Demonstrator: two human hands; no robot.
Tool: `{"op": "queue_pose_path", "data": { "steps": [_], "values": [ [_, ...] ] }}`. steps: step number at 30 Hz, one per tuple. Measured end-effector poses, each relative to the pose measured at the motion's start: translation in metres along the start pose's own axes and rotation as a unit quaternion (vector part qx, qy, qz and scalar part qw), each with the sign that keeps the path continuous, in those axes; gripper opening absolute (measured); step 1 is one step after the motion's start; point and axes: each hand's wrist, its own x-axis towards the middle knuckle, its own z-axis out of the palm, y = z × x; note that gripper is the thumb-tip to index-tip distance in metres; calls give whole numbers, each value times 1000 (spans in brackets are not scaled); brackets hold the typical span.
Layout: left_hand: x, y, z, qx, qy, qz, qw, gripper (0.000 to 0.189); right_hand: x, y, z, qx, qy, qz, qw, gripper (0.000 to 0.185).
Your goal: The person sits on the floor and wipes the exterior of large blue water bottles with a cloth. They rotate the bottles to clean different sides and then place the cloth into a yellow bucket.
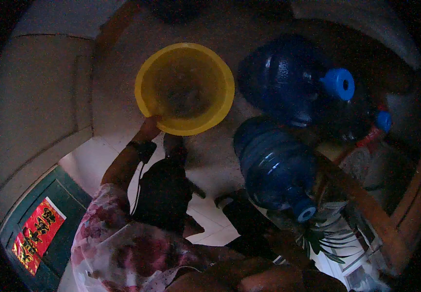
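Observation:
My left hand (150, 127) grips the near left rim of a round yellow plastic basin (216, 118). The fingers go over the rim and are partly lost in shadow. Dim ripples or marks show inside the basin, but I cannot tell what it contains. A dark band circles my left wrist. To the right of the basin, two large blue plastic water jugs (276, 162) lie tilted, necks pointing away from it. At the lower right, what looks like my right hand (292, 246) is very dark, with its fingers hard to make out.
The upper jug (283, 76) has a bright blue cap (341, 84). Another blue cap (384, 121) shows farther right. Long-leaved greenery (327, 237) and a wooden bar (360, 195) are at the lower right. A green door (70, 193) bears a red paper (40, 233) with writing.

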Motion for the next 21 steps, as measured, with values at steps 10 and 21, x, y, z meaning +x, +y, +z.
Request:
{"op": "queue_pose_path", "data": {
  "steps": [10,21],
  "values": [
    [-6,5,3,225,-35,-34,973,31,266,-144,75,436,206,-94,871,56],
    [-13,48,43,-394,127,-117,903,44,412,-183,-1,568,201,-300,739,59]
  ]
}}
